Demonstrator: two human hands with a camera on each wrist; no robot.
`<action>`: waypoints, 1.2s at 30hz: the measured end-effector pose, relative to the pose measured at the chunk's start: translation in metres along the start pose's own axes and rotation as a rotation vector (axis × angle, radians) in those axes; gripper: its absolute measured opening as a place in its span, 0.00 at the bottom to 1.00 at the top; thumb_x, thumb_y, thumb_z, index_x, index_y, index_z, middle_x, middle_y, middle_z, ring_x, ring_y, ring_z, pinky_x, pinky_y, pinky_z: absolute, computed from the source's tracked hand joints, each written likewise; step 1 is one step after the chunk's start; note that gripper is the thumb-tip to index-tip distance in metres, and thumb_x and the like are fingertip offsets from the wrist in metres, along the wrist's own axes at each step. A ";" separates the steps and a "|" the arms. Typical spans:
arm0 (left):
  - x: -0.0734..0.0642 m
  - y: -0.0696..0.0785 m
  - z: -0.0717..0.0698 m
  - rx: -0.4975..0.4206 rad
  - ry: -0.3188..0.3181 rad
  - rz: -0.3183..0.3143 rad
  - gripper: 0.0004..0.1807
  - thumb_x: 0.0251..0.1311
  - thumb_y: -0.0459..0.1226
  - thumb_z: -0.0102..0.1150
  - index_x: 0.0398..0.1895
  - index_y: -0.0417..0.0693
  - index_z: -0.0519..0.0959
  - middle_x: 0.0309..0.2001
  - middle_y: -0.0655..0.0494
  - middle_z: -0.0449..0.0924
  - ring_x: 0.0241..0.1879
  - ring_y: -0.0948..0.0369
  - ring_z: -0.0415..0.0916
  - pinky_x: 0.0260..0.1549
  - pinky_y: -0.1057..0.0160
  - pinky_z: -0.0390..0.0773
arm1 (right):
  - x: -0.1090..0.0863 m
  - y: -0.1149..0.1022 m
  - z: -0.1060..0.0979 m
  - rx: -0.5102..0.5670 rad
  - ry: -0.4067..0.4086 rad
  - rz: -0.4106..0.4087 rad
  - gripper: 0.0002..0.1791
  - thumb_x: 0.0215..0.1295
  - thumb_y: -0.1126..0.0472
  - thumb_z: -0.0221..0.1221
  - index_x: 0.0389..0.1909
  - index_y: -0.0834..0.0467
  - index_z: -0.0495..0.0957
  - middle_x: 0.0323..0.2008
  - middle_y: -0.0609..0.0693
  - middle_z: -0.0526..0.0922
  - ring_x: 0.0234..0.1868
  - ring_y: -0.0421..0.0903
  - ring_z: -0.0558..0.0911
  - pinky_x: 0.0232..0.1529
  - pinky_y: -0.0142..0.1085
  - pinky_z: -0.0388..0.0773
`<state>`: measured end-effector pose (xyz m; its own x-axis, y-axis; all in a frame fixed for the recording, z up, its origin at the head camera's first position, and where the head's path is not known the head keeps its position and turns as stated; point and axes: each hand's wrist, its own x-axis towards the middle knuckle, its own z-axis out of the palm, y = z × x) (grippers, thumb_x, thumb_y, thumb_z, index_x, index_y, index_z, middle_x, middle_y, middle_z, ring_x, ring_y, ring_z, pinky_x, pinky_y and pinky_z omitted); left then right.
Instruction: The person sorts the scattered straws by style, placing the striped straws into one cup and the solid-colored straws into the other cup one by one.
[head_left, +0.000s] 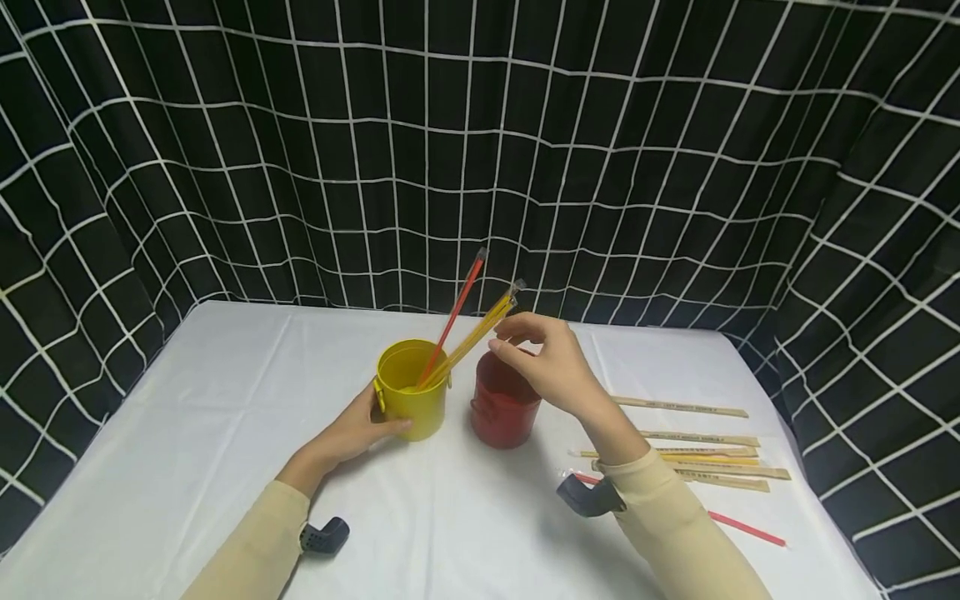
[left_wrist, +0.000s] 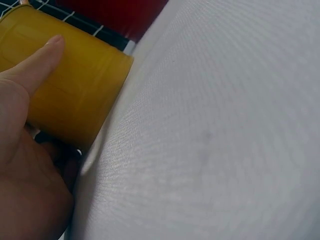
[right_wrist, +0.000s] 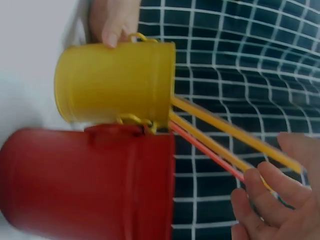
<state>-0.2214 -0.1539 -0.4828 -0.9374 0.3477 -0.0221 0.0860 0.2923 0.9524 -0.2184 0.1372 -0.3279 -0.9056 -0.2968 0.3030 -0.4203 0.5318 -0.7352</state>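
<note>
Fingers of the right hand (head_left: 551, 362) apart and loosely bent, gripping nothing that shows; they curve over the red bucket (head_left: 504, 421), near the upper ends of the yellow straws (head_left: 474, 335). Fingers of the left hand (head_left: 360, 429) clamped on the side of the yellow bucket (head_left: 416, 414), thumb across its wall. The yellow straws and a red straw (head_left: 461, 306) lean in this upright bucket, tops slanting toward the right hand. The step in hand appears to be handling straws at the yellow bucket; whether a release or a grasp cannot be told. The next move would call for a steady left hold while the right fingers either close on a single straw or withdraw without catching the bunch. Farther out on the worktop (head_left: 187, 467), paper-wrapped sticks (head_left: 682, 407) and a loose red straw (head_left: 746, 527) lie beside the right forearm; neither wrist view shows them. The right wrist view reveals the spread fingers about the straw ends; the left, the bucket's lower wall, but no straws.
</note>
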 end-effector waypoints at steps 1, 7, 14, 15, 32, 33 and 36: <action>0.000 0.000 0.000 0.006 0.001 -0.008 0.52 0.59 0.45 0.71 0.80 0.52 0.50 0.80 0.48 0.54 0.81 0.45 0.48 0.80 0.40 0.45 | -0.003 0.002 -0.005 -0.004 0.012 -0.005 0.13 0.66 0.59 0.64 0.48 0.60 0.84 0.45 0.55 0.88 0.49 0.52 0.84 0.61 0.52 0.77; 0.001 -0.001 0.000 0.016 0.010 -0.020 0.52 0.59 0.47 0.71 0.81 0.55 0.49 0.80 0.50 0.54 0.81 0.47 0.48 0.80 0.41 0.45 | -0.028 0.016 -0.034 0.013 0.034 -0.044 0.12 0.67 0.62 0.63 0.49 0.61 0.83 0.47 0.56 0.88 0.50 0.46 0.84 0.60 0.51 0.78; 0.000 -0.002 -0.001 0.008 0.007 -0.008 0.52 0.59 0.46 0.71 0.81 0.54 0.50 0.80 0.49 0.55 0.80 0.45 0.50 0.79 0.39 0.45 | -0.065 0.034 -0.058 -0.054 -0.011 -0.049 0.11 0.67 0.63 0.63 0.50 0.57 0.84 0.47 0.52 0.88 0.48 0.32 0.82 0.56 0.36 0.79; 0.000 -0.002 -0.001 0.005 0.008 -0.006 0.51 0.59 0.46 0.71 0.80 0.54 0.50 0.79 0.49 0.56 0.80 0.45 0.50 0.79 0.39 0.45 | -0.069 0.037 -0.060 -0.059 -0.017 -0.046 0.11 0.67 0.63 0.64 0.50 0.56 0.84 0.46 0.51 0.88 0.47 0.31 0.82 0.55 0.34 0.79; -0.001 -0.001 0.001 -0.004 0.001 -0.007 0.50 0.59 0.45 0.71 0.80 0.53 0.51 0.78 0.49 0.58 0.79 0.46 0.53 0.79 0.40 0.47 | -0.117 0.116 -0.098 -0.122 -0.230 -0.049 0.14 0.64 0.66 0.65 0.51 0.61 0.84 0.45 0.52 0.89 0.45 0.39 0.85 0.49 0.34 0.83; 0.000 -0.001 0.001 -0.003 0.000 -0.003 0.50 0.59 0.44 0.71 0.80 0.53 0.51 0.78 0.48 0.58 0.79 0.46 0.53 0.79 0.40 0.47 | -0.120 0.122 -0.102 -0.120 -0.255 -0.032 0.15 0.64 0.65 0.65 0.51 0.62 0.84 0.45 0.54 0.89 0.45 0.39 0.85 0.49 0.33 0.83; 0.001 -0.002 0.000 0.009 -0.004 -0.002 0.50 0.59 0.45 0.71 0.79 0.53 0.52 0.77 0.49 0.59 0.78 0.46 0.55 0.79 0.40 0.49 | -0.128 0.142 -0.111 -0.127 -0.297 0.011 0.14 0.64 0.66 0.65 0.50 0.64 0.84 0.45 0.58 0.89 0.45 0.34 0.84 0.46 0.31 0.83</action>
<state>-0.2220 -0.1540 -0.4849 -0.9363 0.3503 -0.0253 0.0870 0.3012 0.9496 -0.1684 0.3389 -0.4041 -0.8617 -0.4991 0.0915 -0.4311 0.6252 -0.6506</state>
